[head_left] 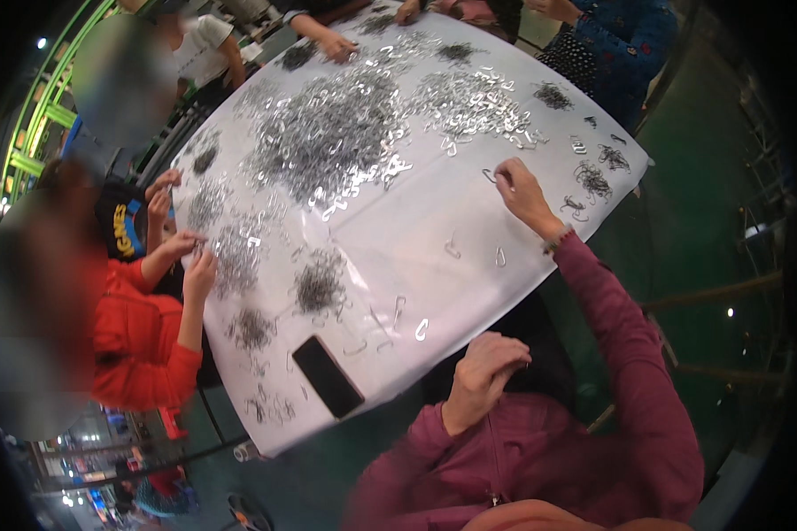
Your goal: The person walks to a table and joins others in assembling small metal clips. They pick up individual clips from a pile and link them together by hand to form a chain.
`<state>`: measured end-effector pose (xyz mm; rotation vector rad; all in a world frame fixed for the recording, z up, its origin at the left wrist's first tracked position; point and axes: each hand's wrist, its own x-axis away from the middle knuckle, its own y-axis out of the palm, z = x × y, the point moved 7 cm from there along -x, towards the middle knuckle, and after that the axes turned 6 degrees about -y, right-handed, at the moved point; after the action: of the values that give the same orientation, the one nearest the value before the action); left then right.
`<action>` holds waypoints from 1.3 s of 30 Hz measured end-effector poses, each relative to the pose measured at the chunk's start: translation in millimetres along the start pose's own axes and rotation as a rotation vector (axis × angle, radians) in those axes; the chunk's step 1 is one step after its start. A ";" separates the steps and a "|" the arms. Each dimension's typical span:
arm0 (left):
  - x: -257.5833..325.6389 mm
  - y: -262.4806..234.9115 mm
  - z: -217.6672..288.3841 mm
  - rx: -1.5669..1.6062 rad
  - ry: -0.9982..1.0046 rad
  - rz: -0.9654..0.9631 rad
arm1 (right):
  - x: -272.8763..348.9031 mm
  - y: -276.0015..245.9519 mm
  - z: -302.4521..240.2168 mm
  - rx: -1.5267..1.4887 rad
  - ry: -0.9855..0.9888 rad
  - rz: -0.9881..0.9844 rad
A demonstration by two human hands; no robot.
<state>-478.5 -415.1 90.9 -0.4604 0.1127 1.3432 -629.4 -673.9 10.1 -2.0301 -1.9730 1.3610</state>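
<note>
My right hand [524, 196] reaches over the right part of the white-covered table [398, 239], fingers pinched together. A small bent metal hook [489, 176] sticks out at its fingertips. Held low in front of my chest, off the table's near edge, my left hand [485, 376] is closed with fingers curled; what lies in it, if anything, is hidden. Between my hands and the table's middle lie a few loose hooks, among them a shiny hook [421, 329] and a thin wire hook [500, 257].
A large heap of metal hooks [328, 133] covers the table's far middle, beside a second heap [469, 102]. Smaller dark piles, such as one pile [319, 285], lie around. A black phone [328, 376] rests near the left corner. Other people's hands [195, 257] work at the left and far edges.
</note>
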 end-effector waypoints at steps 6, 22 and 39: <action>5.7 6.9 -3.4 0.077 -0.074 0.114 | 107.7 -49.1 -94.8 -0.678 0.444 -0.072; -3.7 6.1 -2.8 0.105 -0.137 0.184 | 160.0 -101.5 -196.8 -0.687 0.240 0.027; -63.4 -258.3 -187.6 -0.969 -0.820 0.429 | 142.5 -87.0 -202.5 -0.596 0.191 -0.042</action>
<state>-212.7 -583.9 8.7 -0.6618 -1.2209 1.8688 -610.0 -429.7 104.2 -2.1910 -2.5157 0.5708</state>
